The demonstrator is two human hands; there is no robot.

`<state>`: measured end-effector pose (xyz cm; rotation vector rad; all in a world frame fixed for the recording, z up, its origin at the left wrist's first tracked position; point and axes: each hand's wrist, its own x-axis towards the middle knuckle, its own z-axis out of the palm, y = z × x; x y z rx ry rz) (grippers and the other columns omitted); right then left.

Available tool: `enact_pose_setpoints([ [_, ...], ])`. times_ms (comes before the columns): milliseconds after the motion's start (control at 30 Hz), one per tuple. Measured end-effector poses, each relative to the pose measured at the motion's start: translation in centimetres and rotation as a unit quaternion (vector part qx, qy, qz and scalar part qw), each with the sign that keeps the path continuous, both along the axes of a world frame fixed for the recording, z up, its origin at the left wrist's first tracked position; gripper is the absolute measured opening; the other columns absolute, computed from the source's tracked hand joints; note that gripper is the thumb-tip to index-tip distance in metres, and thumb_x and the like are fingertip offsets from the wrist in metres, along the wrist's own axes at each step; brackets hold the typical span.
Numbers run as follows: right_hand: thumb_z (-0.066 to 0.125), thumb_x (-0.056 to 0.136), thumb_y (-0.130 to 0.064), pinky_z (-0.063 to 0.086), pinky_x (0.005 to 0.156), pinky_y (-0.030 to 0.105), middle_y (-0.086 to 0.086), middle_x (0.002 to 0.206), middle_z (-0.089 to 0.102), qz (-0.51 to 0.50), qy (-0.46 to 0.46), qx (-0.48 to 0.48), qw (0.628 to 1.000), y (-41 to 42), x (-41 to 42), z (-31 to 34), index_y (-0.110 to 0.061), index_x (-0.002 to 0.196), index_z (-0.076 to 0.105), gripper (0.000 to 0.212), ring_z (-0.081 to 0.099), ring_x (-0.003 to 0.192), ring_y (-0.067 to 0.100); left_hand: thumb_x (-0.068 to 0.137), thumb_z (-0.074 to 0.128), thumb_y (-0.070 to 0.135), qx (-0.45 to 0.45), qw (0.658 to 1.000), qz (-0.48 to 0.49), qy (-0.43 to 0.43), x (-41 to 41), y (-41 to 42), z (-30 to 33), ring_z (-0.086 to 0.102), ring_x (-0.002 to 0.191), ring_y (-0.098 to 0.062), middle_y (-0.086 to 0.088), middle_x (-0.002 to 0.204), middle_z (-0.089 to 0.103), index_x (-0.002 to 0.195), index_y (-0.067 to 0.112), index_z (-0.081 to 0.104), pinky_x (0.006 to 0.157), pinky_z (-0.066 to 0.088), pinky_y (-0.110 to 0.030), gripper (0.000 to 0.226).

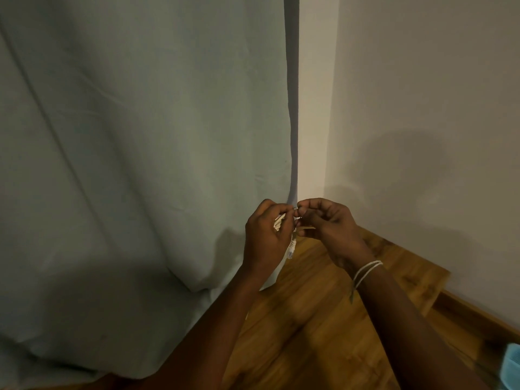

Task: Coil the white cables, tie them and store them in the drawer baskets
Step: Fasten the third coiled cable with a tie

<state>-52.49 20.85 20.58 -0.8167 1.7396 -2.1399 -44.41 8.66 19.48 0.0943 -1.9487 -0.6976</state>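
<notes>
My left hand grips a small bundle of coiled white cable, most of it hidden inside the fist. A white plug end of the cable hangs down below the fingers. My right hand is close against the left one, its thumb and fingertips pinching a thin dark tie at the bundle. Both hands are held up in front of the curtain's edge, above the floor.
A pale green curtain fills the left side and reaches the wooden floor. White walls meet in a corner on the right, with a wooden skirting board. A light blue basket shows at the bottom right edge. A white string bracelet circles my right wrist.
</notes>
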Motion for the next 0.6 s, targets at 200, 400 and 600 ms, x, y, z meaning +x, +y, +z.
enact_pose_setpoints([
  [200,0.07,0.083,0.006,0.063,0.075,0.034,0.015,0.087,0.078,0.021,-0.072,-0.062,0.995,0.5,0.1,0.6,-0.001,0.104,0.071,0.022,0.076,0.08,0.026,0.091,0.066,0.016,0.011,1.0,-0.011,0.009,0.3,0.1,0.4,0.065,0.082,-0.009,-0.004,0.092,0.069,0.099,0.005,0.072,0.073,0.052,-0.009,0.015],
  [400,0.074,0.076,0.009,0.062,0.08,0.037,0.013,0.087,0.078,0.014,-0.042,-0.081,0.996,0.7,0.3,1.8,-0.002,0.1,0.072,0.027,0.076,0.083,0.026,0.09,0.066,0.016,0.013,0.999,-0.015,0.03,0.6,0.7,1.5,0.063,0.082,-0.007,-0.006,0.091,0.069,0.097,0.002,0.072,0.075,0.048,-0.006,0.017],
  [600,0.072,0.078,0.002,0.061,0.082,0.032,0.01,0.092,0.078,0.025,-0.019,-0.105,0.994,1.1,0.7,3.0,-0.004,0.105,0.072,0.028,0.075,0.088,0.023,0.09,0.067,0.012,0.015,0.998,-0.022,0.058,0.5,1.2,2.9,0.065,0.083,-0.01,-0.006,0.09,0.069,0.096,0.002,0.071,0.076,0.052,-0.012,0.013],
])
